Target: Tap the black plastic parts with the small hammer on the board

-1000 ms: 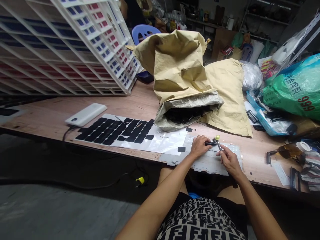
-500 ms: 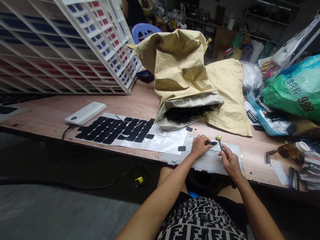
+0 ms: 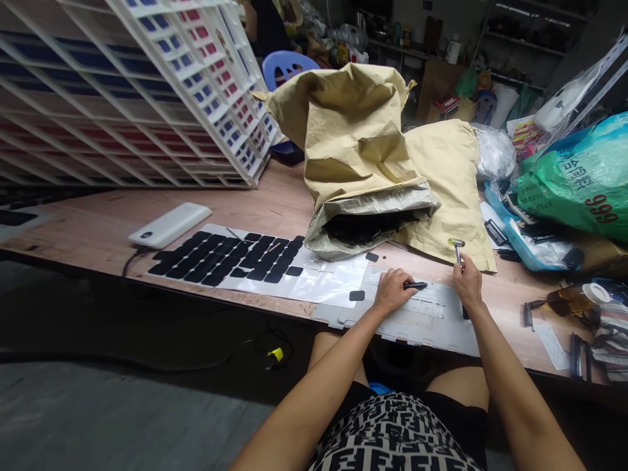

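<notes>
Gripping hammer (image 3: 458, 250) in right hand (image 3: 468, 282), seemingly a black rod (image 3: 418, 285) in left (image 3: 392, 290), wooden table (image 3: 507, 291), dim room (image 3: 73, 412)

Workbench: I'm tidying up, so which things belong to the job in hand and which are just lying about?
In use:
hammer, in the right grip
black rod, in the left grip
board beneath
perhaps the open sack

Probably lying about:
white device
jar
green bag
striped cloth

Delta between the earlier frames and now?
The right hand has moved the hammer away from the black part, rightward and up in the picture; the hammer's head now shows against the flat tan sack. Nothing was grabbed or let go. Unchanged: the left hand holding the black part over the grey board.
</notes>
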Tool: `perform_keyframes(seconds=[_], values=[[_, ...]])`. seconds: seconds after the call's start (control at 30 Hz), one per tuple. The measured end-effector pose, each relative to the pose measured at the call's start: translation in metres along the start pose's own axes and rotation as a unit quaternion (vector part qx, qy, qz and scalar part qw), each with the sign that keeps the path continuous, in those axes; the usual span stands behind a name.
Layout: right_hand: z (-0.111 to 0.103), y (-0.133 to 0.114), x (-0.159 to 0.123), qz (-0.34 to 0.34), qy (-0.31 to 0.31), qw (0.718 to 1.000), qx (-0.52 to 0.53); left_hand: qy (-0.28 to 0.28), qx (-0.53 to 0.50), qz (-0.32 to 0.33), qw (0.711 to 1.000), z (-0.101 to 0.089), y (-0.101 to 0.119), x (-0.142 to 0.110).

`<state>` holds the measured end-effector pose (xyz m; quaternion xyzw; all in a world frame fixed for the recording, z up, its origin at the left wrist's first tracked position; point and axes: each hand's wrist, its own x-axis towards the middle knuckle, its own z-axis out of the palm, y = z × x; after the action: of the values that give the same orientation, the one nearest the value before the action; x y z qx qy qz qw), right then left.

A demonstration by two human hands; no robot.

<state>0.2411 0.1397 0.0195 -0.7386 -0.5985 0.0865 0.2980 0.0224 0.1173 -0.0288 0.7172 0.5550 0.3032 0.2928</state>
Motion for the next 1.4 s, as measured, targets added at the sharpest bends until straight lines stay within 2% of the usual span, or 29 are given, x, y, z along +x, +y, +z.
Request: perform_keyframes(seconds=[0.13, 0.33, 0.4, 0.5, 0.6, 0.7, 0.8, 0.87, 0.97, 1.03, 1.1, 1.2, 1.27, 1.3, 1.33, 1.37, 1.4], values=[[0.016, 0.01, 0.03, 0.056, -0.007, 0.997, -0.05, -0.005, -0.005, 0.001, 1.0, 0.0, 0.0, -0.001], [0.025, 0.014, 0.031, 0.076, -0.008, 0.996, -0.051, 0.0, -0.009, 0.006, 1.0, -0.001, -0.002, 0.001], [0.025, 0.011, 0.03, 0.082, -0.01, 0.994, -0.071, 0.006, -0.041, 0.01, 0.999, -0.005, 0.001, -0.005], [0.025, 0.007, 0.029, 0.089, -0.016, 0.992, -0.089, -0.011, -0.157, 0.02, 0.987, -0.018, 0.01, -0.034], [0.025, 0.007, 0.029, 0.087, -0.013, 0.992, -0.089, -0.114, -0.252, 0.043, 0.96, -0.031, 0.018, -0.087], [0.025, 0.008, 0.029, 0.087, -0.014, 0.993, -0.085, -0.234, -0.254, 0.028, 0.938, -0.031, 0.016, -0.138], [0.025, 0.008, 0.03, 0.094, -0.017, 0.991, -0.091, -0.253, -0.192, -0.067, 0.946, -0.011, 0.001, -0.162], [0.025, 0.008, 0.03, 0.096, -0.019, 0.991, -0.095, -0.246, -0.139, -0.149, 0.948, 0.008, -0.012, -0.161], [0.023, 0.006, 0.029, 0.093, -0.019, 0.991, -0.095, -0.264, -0.044, -0.243, 0.932, 0.031, -0.024, -0.146], [0.022, 0.006, 0.029, 0.094, -0.019, 0.991, -0.091, -0.291, 0.011, -0.263, 0.92, 0.035, -0.023, -0.137], [0.022, 0.006, 0.028, 0.1, -0.023, 0.991, -0.088, -0.321, 0.04, -0.23, 0.918, 0.03, -0.014, -0.133], [0.022, 0.006, 0.029, 0.1, -0.025, 0.991, -0.087, -0.385, 0.009, -0.101, 0.917, 0.002, 0.005, -0.129], [0.023, 0.006, 0.029, 0.095, -0.022, 0.991, -0.087, -0.426, -0.069, -0.022, 0.902, -0.027, 0.014, -0.116], [0.024, 0.007, 0.029, 0.094, -0.02, 0.992, -0.087, -0.428, -0.116, -0.003, 0.896, -0.042, 0.015, -0.104], [0.024, 0.007, 0.029, 0.093, -0.019, 0.992, -0.087, -0.403, -0.157, 0.006, 0.901, -0.058, 0.014, -0.089], [0.024, 0.007, 0.03, 0.093, -0.019, 0.992, -0.087, -0.35, -0.18, -0.002, 0.919, -0.073, 0.01, -0.071], [0.024, 0.007, 0.03, 0.093, -0.018, 0.992, -0.087, -0.256, -0.18, -0.036, 0.949, -0.086, 0.003, -0.05]])
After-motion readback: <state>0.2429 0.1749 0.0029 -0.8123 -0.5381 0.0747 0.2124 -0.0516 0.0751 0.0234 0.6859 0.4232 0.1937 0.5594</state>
